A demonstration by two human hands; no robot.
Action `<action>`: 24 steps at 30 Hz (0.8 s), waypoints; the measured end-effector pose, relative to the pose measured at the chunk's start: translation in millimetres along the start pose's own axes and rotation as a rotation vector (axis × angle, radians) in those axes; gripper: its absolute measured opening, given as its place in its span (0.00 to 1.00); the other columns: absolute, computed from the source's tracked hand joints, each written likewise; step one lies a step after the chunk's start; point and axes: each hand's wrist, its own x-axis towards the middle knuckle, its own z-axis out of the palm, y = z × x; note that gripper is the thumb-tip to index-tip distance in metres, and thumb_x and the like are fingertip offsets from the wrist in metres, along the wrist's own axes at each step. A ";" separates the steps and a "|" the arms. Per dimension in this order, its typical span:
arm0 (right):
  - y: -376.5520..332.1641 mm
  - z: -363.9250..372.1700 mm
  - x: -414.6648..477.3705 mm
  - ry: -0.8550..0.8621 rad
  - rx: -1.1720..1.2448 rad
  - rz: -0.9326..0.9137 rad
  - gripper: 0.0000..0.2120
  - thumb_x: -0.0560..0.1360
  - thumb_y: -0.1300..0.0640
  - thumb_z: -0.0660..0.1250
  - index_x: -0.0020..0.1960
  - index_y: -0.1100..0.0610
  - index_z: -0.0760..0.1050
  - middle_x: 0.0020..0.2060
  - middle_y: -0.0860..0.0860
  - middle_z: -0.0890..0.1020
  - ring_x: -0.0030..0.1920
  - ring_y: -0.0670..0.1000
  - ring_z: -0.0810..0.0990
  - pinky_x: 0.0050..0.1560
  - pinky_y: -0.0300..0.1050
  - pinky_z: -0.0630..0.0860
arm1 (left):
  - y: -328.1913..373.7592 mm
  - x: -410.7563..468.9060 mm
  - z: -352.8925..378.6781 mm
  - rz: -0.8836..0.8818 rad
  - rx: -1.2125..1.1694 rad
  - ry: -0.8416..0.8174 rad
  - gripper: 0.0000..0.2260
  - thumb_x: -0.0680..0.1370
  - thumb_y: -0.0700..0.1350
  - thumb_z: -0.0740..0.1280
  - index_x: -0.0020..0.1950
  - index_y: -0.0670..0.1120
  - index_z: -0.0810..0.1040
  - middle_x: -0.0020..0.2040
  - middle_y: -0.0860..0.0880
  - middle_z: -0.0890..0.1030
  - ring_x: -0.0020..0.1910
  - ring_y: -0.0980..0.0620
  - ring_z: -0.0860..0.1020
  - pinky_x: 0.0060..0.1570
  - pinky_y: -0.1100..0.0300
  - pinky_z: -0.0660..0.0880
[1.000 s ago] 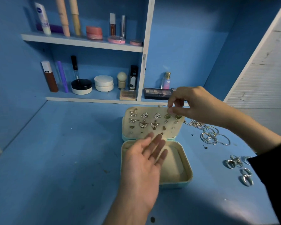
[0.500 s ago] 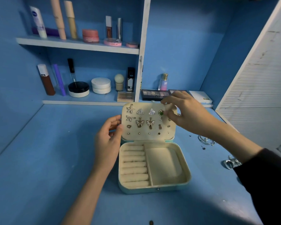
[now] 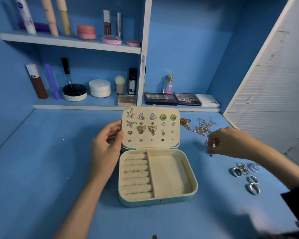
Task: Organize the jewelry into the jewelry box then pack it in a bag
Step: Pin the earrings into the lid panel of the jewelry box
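Note:
A teal jewelry box (image 3: 158, 200) lies open on the blue table, its cream tray holding ring rolls and one bare compartment. Its raised lid (image 3: 151, 144) carries several pinned earrings: starfish, triangles, green studs, butterflies. My left hand (image 3: 107, 145) grips the lid's left edge, thumb on its front. To the right of the box, my right hand (image 3: 228, 144) reaches down over small silver pieces (image 3: 210, 144) on the table, fingertips curled round them. A tangle of chains (image 3: 199, 126) lies behind that hand. Several silver rings (image 3: 245, 175) lie at the right.
Shelves at the back hold cosmetic bottles, jars (image 3: 100, 87) and eyeshadow palettes (image 3: 160, 98). A white slatted panel (image 3: 273, 94) borders the table on the right. A small dark item (image 3: 154, 236) lies near the table's front edge.
My right hand left the earring lid and swung right, down to the silver pieces on the table. My left hand moved from over the tray to grip the lid's left edge.

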 end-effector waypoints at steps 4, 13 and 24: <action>5.0 5.9 0.9 -0.050 -0.020 0.028 0.07 0.70 0.42 0.69 0.42 0.45 0.75 0.42 0.43 0.77 0.46 0.49 0.77 0.38 0.40 0.67 | 0.1 -0.5 -0.4 0.002 -0.021 0.003 0.15 0.76 0.34 0.66 0.50 0.56 0.78 0.47 0.59 0.81 0.46 0.64 0.79 0.48 0.72 0.74; 4.3 15.8 -0.8 -0.040 0.003 0.029 0.03 0.73 0.51 0.65 0.42 0.49 0.76 0.39 0.44 0.76 0.42 0.50 0.77 0.32 0.37 0.66 | -0.4 -0.9 0.1 -0.001 -0.051 0.005 0.17 0.76 0.34 0.66 0.49 0.58 0.78 0.46 0.60 0.82 0.47 0.62 0.79 0.48 0.70 0.74; -36.9 8.1 -1.1 0.264 0.371 -0.266 0.03 0.74 0.54 0.66 0.43 0.49 0.77 0.32 0.45 0.77 0.37 0.48 0.76 0.41 0.49 0.76 | -0.7 -0.6 0.5 -0.001 -0.056 -0.002 0.17 0.76 0.34 0.66 0.50 0.58 0.78 0.44 0.64 0.82 0.47 0.62 0.79 0.48 0.70 0.74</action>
